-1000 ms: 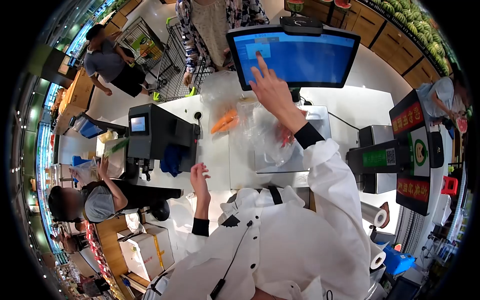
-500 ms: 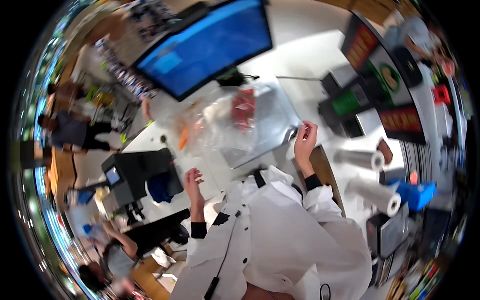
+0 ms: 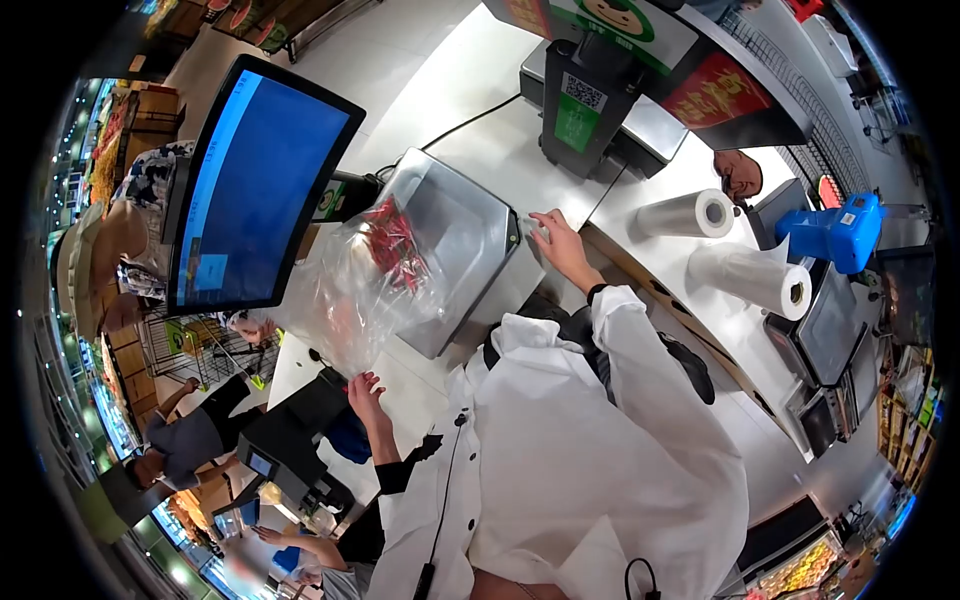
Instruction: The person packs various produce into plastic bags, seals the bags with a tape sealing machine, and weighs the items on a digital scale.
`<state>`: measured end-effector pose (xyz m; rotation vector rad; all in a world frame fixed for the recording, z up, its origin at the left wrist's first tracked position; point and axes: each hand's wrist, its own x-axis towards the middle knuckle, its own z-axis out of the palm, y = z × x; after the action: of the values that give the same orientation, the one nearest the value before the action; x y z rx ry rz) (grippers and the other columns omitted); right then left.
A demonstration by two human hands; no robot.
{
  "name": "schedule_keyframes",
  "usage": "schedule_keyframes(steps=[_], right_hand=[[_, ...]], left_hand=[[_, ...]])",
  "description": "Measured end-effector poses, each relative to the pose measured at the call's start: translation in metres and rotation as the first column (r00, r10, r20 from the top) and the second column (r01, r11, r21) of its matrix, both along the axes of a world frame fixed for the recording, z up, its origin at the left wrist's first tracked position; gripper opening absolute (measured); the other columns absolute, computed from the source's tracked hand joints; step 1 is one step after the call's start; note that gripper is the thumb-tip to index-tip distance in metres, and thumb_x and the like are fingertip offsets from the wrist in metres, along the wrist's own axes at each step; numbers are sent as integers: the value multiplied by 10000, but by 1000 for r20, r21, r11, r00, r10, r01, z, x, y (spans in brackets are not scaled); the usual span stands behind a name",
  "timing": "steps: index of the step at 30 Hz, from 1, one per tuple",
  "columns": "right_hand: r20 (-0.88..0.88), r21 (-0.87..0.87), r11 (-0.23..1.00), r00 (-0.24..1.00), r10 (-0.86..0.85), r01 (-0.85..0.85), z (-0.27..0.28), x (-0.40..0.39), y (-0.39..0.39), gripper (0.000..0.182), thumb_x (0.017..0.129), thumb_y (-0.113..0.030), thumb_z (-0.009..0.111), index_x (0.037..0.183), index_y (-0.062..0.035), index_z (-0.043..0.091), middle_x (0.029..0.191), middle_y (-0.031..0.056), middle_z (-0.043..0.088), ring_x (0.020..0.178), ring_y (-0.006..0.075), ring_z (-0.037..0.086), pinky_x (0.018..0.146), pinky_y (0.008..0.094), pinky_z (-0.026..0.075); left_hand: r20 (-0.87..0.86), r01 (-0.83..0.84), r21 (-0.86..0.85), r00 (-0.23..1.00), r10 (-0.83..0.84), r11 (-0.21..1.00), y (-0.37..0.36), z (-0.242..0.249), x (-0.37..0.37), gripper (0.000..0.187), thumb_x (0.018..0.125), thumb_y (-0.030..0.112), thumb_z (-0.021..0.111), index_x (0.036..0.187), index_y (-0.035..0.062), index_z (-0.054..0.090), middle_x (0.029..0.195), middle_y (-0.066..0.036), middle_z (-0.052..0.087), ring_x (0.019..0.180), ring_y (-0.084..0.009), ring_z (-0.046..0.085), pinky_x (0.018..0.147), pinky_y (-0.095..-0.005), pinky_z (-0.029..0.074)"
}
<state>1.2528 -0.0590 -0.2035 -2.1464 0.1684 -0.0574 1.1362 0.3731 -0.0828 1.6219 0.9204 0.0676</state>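
Counter (image 3: pixel 480 60): white, spread ahead of the left hand (image 3: pixel 370 405) and right hand (image 3: pixel 567 252).
Cart (image 3: pixel 170 345): wire-sided, beyond the left hand; contents too small to name.
Screen (image 3: pixel 260 190): lit blue, upright beyond the left hand, untouched.
Metal plate (image 3: pixel 455 225): ahead and between the hands, one corner just beside the right fingertips; best kept clear of fingers and of the film's overhang, in case either disturbs it.
Clear bag (image 3: pixel 345 300): crumpled, ahead and between the hands, partly on the metal plate, loose film reaching toward the left hand. Thin film calls for gathered slack and support from below rather than a tug; whether it is one bag or several cannot be told.
Film rolls (image 3: pixel 740 275): two, lying on their sides beyond the right hand.
Left hand: fingers loosely bent and slightly apart, at the film's near edge; no firm grip shows.
Right hand: fingers partly curled; a pinch on something pale cannot be confirmed.
Red contents (image 3: pixel 390 245): inside clear plastic over the metal plate, ahead and between the hands.
Pale contents (image 3: pixel 350 250): beside the red, blurred by glare, kind uncertain.
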Motion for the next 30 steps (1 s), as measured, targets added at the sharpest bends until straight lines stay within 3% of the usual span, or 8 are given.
schedule_keyframes(steps=[12, 14, 17, 18, 21, 25, 29, 30], right_hand=[[145, -138, 983, 980, 140, -120, -11, 23, 9, 149, 844, -169, 597, 950, -74, 553, 942, 86, 515, 792, 317, 588, 642, 408, 482], [150, -160, 981, 979, 136, -111, -8, 20, 6, 127, 847, -173, 599, 928, -80, 564, 930, 87, 521, 792, 320, 584, 646, 406, 483], [110, -93, 994, 993, -52, 63, -14, 7, -6, 118, 839, -175, 630, 878, -64, 615, 900, 99, 547, 743, 290, 580, 640, 363, 468], [151, -70, 990, 983, -108, 119, -19, 4, -12, 116, 835, -148, 653, 882, -55, 601, 871, 68, 537, 597, 173, 489, 540, 288, 412], [76, 62, 971, 969, -235, 231, 3, -4, -23, 226, 839, -89, 639, 1045, -19, 577, 912, 85, 540, 727, 163, 517, 610, 290, 430], [221, 196, 980, 972, -81, 37, 50, 3, 0, 543, 836, -89, 638, 1302, 15, 381, 1154, 139, 551, 974, 219, 554, 767, 303, 453], [353, 250, 905, 902, 247, -345, 101, 28, 42, 800, 802, -103, 671, 1405, -5, 155, 1324, 165, 468, 1191, 275, 458, 970, 384, 373], [369, 263, 875, 880, 298, -406, 110, 39, 56, 858, 784, -115, 689, 1415, -12, 118, 1336, 168, 458, 1209, 285, 443, 1002, 400, 351]], left_hand=[[-15, 31, -102, 999, -33, 994, -35, 10, -10, 379, 916, 290, 568, 1150, -6, 536, 1028, -80, 589, 913, -134, 576, 732, -273, 467], [-23, 95, -320, 994, -108, 943, -44, 6, 0, 427, 932, 306, 550, 1203, -21, 507, 1109, -102, 574, 1022, -162, 552, 855, -313, 454], [137, 149, -392, 985, -103, 908, -60, -10, 22, 463, 912, 304, 586, 1234, -12, 486, 1154, -91, 560, 1047, -172, 535, 875, -323, 437], [187, 148, -418, 980, -74, 897, -61, -22, 32, 459, 909, 305, 591, 1240, 4, 490, 1168, -79, 557, 1063, -171, 526, 883, -325, 430], [195, -28, -521, 969, 150, 853, -71, -39, 82, 368, 920, 303, 565, 1178, 43, 532, 1132, -37, 579, 1058, -146, 528, 892, -312, 422], [303, -175, -614, 848, 434, 769, -64, -64, 124, 221, 928, 203, 503, 1065, 43, 568, 1029, -40, 608, 965, -156, 565, 853, -303, 448], [309, -126, -695, 837, 451, 708, -84, -13, 131, 192, 892, 113, 446, 1017, 35, 568, 988, -60, 607, 919, -170, 575, 836, -306, 458], [383, -9, -634, 865, 325, 773, -91, 0, 125, 225, 865, 84, 434, 1041, 11, 554, 973, -88, 608, 907, -191, 580, 838, -320, 452]])
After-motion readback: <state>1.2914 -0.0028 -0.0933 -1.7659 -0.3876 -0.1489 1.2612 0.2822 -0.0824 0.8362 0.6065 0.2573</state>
